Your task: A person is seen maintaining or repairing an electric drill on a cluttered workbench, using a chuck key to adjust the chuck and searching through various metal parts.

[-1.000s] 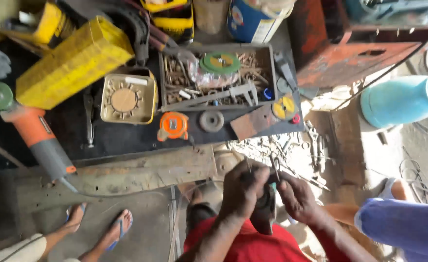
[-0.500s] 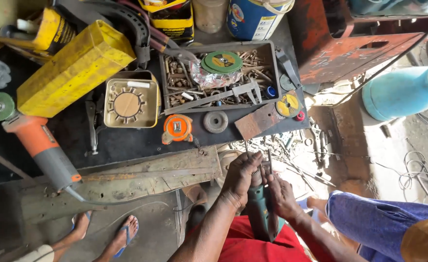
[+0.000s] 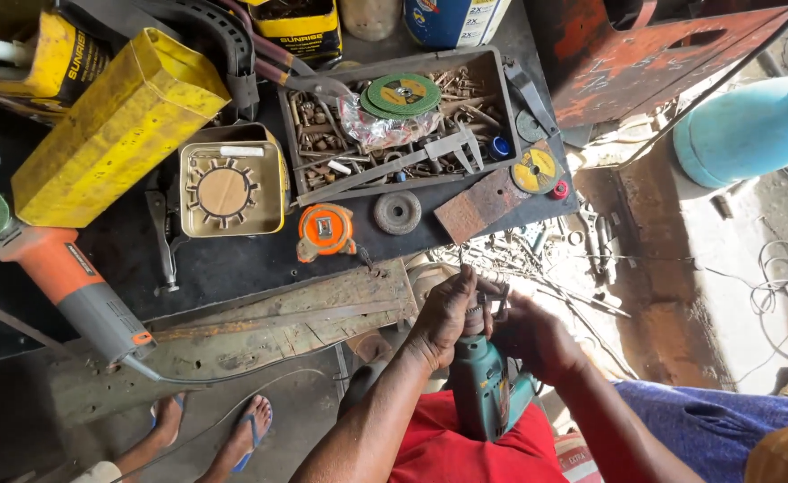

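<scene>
Step in hand, as I judge it: working at the chuck of the teal drill [image 3: 488,394], low centre of frame. My left hand [image 3: 447,313] wraps closed around its front end; my right hand [image 3: 532,335] pinches a chuck key there. Next move calls for steady turning force. Both forearms converge, wrists bent inward.

Both hands hide the teal drill [image 3: 486,394]'s chuck and front
</scene>
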